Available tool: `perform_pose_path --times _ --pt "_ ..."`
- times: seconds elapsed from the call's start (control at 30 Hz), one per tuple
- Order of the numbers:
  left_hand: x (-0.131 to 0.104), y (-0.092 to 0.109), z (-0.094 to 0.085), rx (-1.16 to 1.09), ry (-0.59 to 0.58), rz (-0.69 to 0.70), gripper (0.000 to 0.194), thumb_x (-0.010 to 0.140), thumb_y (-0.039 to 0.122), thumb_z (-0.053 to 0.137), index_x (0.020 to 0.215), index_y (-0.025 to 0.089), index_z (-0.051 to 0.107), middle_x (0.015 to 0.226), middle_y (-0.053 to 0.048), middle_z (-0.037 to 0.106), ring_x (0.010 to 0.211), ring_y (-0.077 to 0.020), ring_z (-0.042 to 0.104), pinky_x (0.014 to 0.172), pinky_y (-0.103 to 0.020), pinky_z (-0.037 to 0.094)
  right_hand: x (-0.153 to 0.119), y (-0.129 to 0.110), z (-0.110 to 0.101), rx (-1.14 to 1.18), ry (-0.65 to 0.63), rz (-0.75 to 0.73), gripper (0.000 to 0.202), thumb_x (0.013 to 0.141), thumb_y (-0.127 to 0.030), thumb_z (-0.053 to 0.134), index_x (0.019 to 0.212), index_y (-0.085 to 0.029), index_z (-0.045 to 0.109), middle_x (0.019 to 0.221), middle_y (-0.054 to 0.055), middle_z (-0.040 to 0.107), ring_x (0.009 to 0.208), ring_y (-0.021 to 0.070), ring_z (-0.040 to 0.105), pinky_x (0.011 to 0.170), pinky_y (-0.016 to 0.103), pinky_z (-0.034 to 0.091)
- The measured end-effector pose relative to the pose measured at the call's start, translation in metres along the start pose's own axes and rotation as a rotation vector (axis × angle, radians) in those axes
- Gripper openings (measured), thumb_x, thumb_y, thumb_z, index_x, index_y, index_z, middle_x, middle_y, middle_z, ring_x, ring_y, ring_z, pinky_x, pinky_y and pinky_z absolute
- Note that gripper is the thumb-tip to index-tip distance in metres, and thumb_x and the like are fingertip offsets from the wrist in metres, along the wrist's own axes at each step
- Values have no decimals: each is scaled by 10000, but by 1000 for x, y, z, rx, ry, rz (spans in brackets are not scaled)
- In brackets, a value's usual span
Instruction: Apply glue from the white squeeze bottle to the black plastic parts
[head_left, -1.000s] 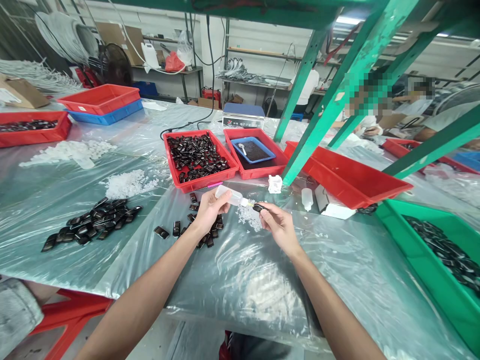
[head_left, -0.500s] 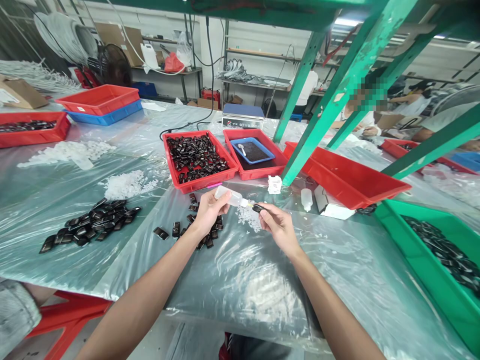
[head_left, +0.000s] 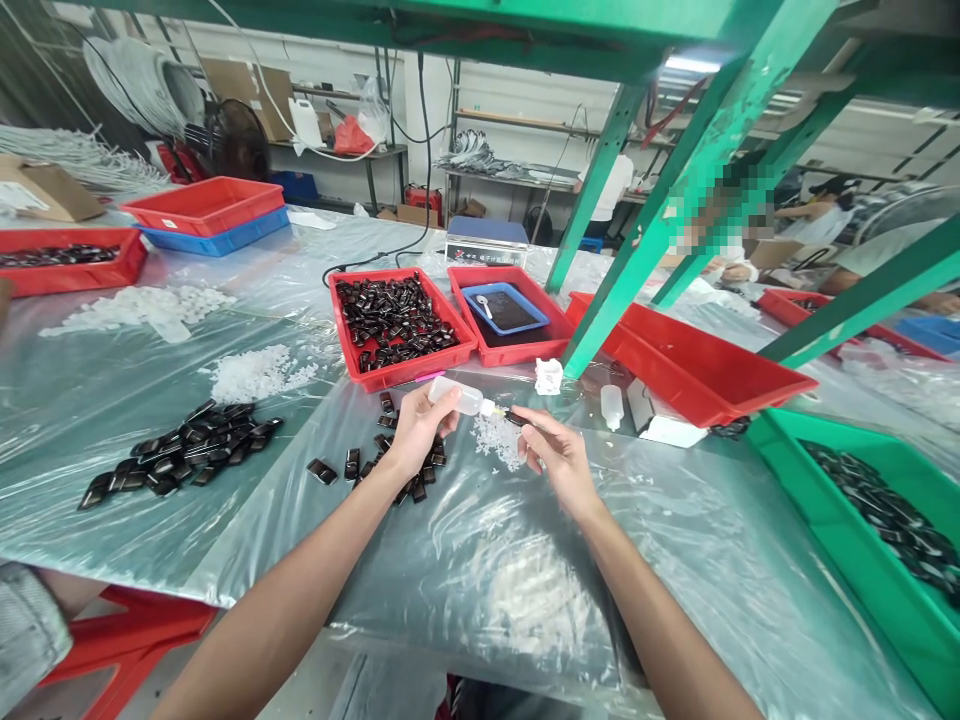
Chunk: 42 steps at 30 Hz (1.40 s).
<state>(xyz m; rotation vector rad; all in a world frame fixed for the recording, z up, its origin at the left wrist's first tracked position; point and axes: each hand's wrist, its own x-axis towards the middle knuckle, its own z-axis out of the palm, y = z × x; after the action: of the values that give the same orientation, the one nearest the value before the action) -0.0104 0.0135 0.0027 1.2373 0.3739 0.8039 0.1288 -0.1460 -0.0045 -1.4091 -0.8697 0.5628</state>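
My left hand (head_left: 417, 428) is closed around a translucent squeeze bottle (head_left: 463, 397), tilted with its tip toward the right. Between the fingers and thumb of my right hand (head_left: 559, 455) is a small glossy black piece (head_left: 516, 418), close against the bottle's tip. Whether tip and piece touch I cannot tell. Beneath the bottle's tip lies a scatter of small white bits (head_left: 498, 442) on the plastic sheet. Several loose black pieces (head_left: 351, 463) lie by my left wrist, some partly hidden by it.
A red tray (head_left: 409, 372) full of black pieces stands beyond my left hand, beside another red tray (head_left: 517, 352) holding a blue one. A second bottle (head_left: 612, 407) lies right of my hands. Green posts (head_left: 637, 250) slant down to the table. A green bin (head_left: 814, 520) stands far right.
My right hand's fingers have shifted and stretched out a little around the black piece. The left hand keeps the bottle in nearly the same place. The view has tilted slightly.
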Motion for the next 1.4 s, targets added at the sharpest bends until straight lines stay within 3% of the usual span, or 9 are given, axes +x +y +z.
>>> perform_pose_path --times 0.13,0.27,0.6,1.4 --pt "0 0 -1 -1 -11 3 422 810 540 748 836 119 722 576 -6 544 507 -100 444 447 -227 294 0 0 -2 -1 6 -2 388 848 -456 750 1169 -240 776 734 24 639 523 123 459 438 255 360" --pt "-1 0 0 -20 8 8 416 794 533 765 826 121 722 594 -15 566 503 -96 440 444 -227 294 0 2 -2 -6 37 -40 341 814 -412 787 1111 -245 789 925 66 713 602 142 547 466 263 421" --pt "-1 -1 -2 -43 -12 3 418 785 521 780 850 110 740 611 -30 592 500 -97 452 439 -227 300 0 3 -4 27 35 -109 268 825 -317 786 1085 -254 801 1100 76 721 629 126 565 513 269 470" --pt "-1 0 1 -98 13 -46 362 787 469 770 846 115 725 625 -30 602 501 -95 453 448 -228 294 0 5 -2 -21 71 -115 284 821 -333 772 1089 -240 776 1032 71 706 613 125 564 466 255 433"
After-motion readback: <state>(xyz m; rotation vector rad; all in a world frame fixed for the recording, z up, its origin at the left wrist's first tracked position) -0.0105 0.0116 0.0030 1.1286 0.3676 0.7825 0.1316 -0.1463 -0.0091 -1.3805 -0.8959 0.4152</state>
